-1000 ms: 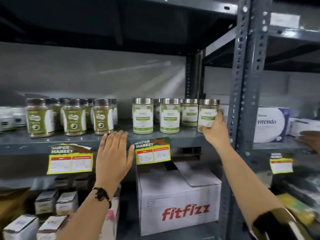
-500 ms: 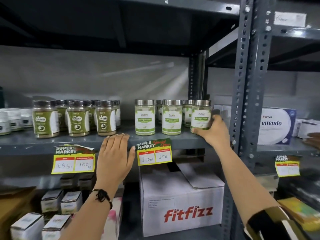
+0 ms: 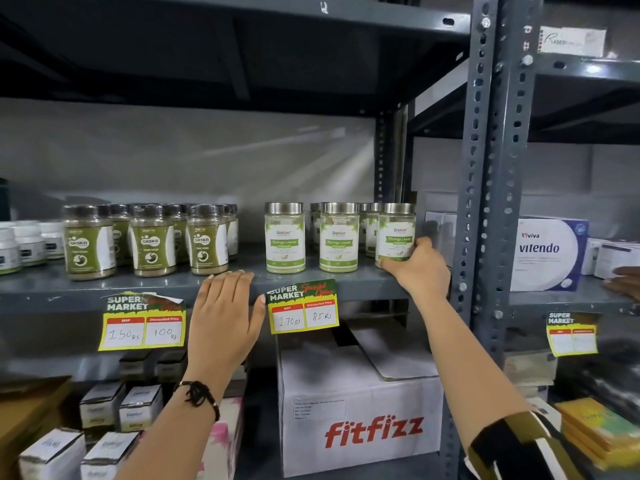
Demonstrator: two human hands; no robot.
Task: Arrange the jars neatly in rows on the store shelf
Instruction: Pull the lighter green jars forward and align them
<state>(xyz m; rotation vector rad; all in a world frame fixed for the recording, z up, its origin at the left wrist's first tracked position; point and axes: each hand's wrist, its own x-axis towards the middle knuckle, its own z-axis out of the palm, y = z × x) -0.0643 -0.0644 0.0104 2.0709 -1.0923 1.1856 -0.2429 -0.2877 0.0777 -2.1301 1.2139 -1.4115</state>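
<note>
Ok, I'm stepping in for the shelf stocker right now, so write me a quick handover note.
Right hand grips the rightmost white-label jar, standing on the shelf in line with two others.
Left hand is open, flat on the shelf edge, holding nothing.
Done: green jars stand in rows at left; more white-label jars sit behind.
Left: let go of the jar, check spacing.

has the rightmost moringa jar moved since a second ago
Yes. The rightmost moringa jar, gripped by the right hand, has come forward and left, away from the upright post and level with the front row.
</note>
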